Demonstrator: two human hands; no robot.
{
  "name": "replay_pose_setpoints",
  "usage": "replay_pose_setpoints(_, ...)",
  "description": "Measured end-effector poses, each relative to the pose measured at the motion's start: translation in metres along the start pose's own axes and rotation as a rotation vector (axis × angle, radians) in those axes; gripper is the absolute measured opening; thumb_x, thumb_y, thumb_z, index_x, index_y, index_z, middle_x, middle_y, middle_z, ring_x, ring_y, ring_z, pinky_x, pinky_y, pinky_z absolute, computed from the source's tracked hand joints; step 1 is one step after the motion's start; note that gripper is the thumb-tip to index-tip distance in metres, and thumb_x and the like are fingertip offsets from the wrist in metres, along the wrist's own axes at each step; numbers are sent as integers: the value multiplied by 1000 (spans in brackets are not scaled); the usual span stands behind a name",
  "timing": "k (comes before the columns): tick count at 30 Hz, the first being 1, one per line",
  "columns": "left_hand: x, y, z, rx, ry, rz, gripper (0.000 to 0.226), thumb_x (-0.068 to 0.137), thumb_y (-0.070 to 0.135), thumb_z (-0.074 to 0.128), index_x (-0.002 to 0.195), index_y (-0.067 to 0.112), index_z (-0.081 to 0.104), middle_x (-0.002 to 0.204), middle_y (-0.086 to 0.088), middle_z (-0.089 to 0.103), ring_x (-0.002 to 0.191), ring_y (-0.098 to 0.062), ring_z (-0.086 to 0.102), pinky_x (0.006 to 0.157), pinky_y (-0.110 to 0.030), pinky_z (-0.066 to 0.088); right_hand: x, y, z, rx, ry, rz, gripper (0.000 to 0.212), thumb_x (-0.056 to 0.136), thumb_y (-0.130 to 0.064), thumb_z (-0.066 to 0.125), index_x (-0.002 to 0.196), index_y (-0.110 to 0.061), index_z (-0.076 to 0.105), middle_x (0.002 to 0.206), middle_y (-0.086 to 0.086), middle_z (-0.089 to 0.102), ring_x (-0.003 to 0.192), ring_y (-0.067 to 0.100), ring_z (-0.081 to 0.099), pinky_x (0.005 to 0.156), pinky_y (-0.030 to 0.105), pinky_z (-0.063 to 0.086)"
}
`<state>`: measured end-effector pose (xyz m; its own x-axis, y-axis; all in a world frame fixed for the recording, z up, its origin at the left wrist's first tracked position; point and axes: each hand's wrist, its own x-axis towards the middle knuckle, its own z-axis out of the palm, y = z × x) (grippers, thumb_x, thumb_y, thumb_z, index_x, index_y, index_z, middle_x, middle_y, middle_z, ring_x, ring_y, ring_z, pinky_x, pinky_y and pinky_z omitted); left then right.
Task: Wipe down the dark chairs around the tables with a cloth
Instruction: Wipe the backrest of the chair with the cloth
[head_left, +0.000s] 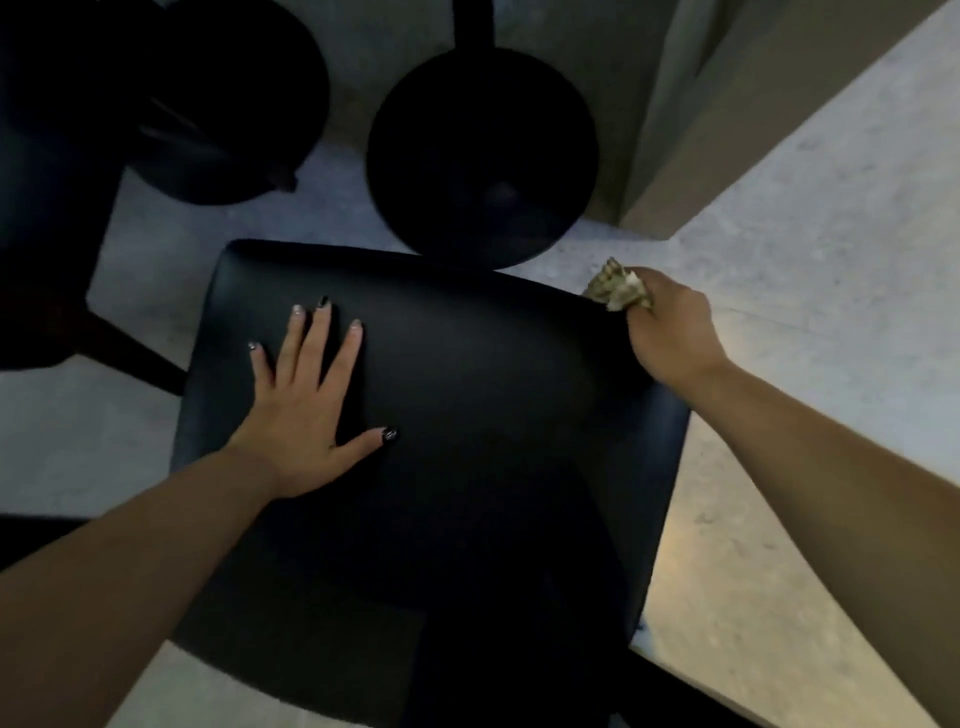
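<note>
A dark padded chair seat fills the middle of the head view, seen from above. My left hand lies flat on its left half with the fingers spread and straight. My right hand grips a bunched, light patterned cloth at the seat's far right corner, where the cloth touches the edge. Most of the cloth is hidden inside the fist.
A round black table base with its post stands on the grey floor just beyond the seat. Another dark chair is at the upper left. A grey wall or column rises at the upper right, with pale floor beside it.
</note>
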<state>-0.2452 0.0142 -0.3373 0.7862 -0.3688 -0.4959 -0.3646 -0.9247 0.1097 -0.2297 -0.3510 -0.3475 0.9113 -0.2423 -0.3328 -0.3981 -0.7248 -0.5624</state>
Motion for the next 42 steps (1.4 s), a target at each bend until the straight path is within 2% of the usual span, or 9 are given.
replay_pose_setpoints(3,-19,-39,-6,-9,-133,-107,128,59,92,42,145,32,-32,147,1,-47,141,-30,-34,110,-71,9,13,-24,15,-90,-118,-4,35,94,-27,50,127,-16,55,125,17,61,114,38,54,97,32,38)
replay_pose_setpoints(6,-27,-59,-11,67,-263,-59,148,47,88,63,138,35,-41,142,-2,-53,137,-35,-39,109,-69,19,14,-20,19,-288,-172,159,46,94,-47,43,121,-13,59,124,23,59,112,42,54,97,43,40)
replay_pose_setpoints(13,-22,-49,-11,70,-322,-85,154,53,64,83,139,30,-40,139,-8,-55,133,-41,-41,110,-68,17,33,-45,36,-388,-102,379,45,99,-32,39,124,2,55,129,28,53,116,44,52,95,41,40)
replay_pose_setpoints(16,-20,-47,-9,67,-329,-92,153,55,62,83,140,26,-40,139,-12,-54,132,-44,-41,109,-70,17,48,-87,69,-442,-115,283,41,101,-22,37,131,2,50,136,25,48,125,40,45,104,41,33)
replay_pose_setpoints(22,-21,-47,-2,49,-288,-77,152,57,62,81,140,22,-41,139,-17,-53,131,-48,-40,106,-74,19,79,-208,148,-397,-199,27,36,92,-19,40,115,-2,63,124,20,60,115,38,57,88,36,44)
replay_pose_setpoints(28,-19,-47,6,40,-257,-83,157,55,60,83,131,22,-49,138,-17,-54,131,-49,-40,104,-75,20,67,-301,222,-449,-265,-392,32,95,-19,40,121,-13,58,126,12,59,112,32,57,78,31,37)
replay_pose_setpoints(32,-19,-46,4,36,-254,-89,154,58,61,81,133,22,-48,139,-17,-54,131,-48,-40,105,-75,19,70,-295,217,-467,-353,-582,35,99,-25,38,128,-11,50,129,14,54,114,34,53,83,34,41)
replay_pose_setpoints(37,-21,-45,-2,51,-269,-86,151,60,61,80,138,23,-43,141,-16,-52,132,-47,-40,106,-73,21,73,-272,183,-383,-398,-549,36,90,-5,41,125,-8,51,121,18,57,106,37,55,73,32,36)
replay_pose_setpoints(42,-21,-45,-2,86,-273,-87,151,58,67,77,137,23,-44,140,-16,-53,131,-46,-41,106,-71,22,65,-215,141,-365,-355,-488,33,87,-1,42,117,-6,54,115,20,60,99,39,58,72,33,38)
